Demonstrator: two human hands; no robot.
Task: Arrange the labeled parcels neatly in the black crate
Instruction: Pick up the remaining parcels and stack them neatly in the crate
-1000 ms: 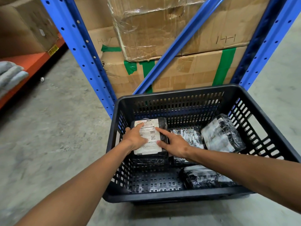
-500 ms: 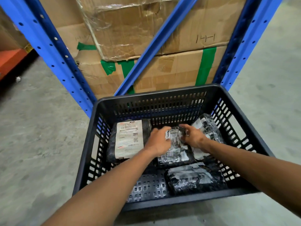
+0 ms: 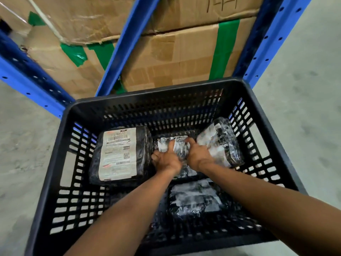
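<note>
Biggest in my view are the stacked cardboard boxes point(image 3: 166, 52), patched with green tape point(image 3: 224, 48), sitting behind the blue rack frame point(image 3: 267, 39); one blue brace runs diagonally in front of them. Bare concrete floor point(image 3: 304, 93) spreads to either side. The black crate point(image 3: 262, 100) stands on that floor right against the rack, its slotted walls closing in everything I reach for.

Inside it, the labelled parcel point(image 3: 120, 154) lies flat at the far left, white shipping label facing up, close to the left wall. A tilted parcel point(image 3: 221, 143) leans at the far right, propped against the right wall and just beside my right wrist. A near parcel point(image 3: 195, 200) lies flat on the crate floor between my two forearms, partly covered by them.

The middle parcel point(image 3: 175, 143), wrapped in glossy black plastic, sits between the labelled one and the tilted one, and my own hands hide most of it. My left hand point(image 3: 166, 159) presses on its near left part, fingers curled over the wrapping. My right hand point(image 3: 197, 154) grips its right part, fingers bent down onto the far edge. Both hands are closed on this same parcel
</note>
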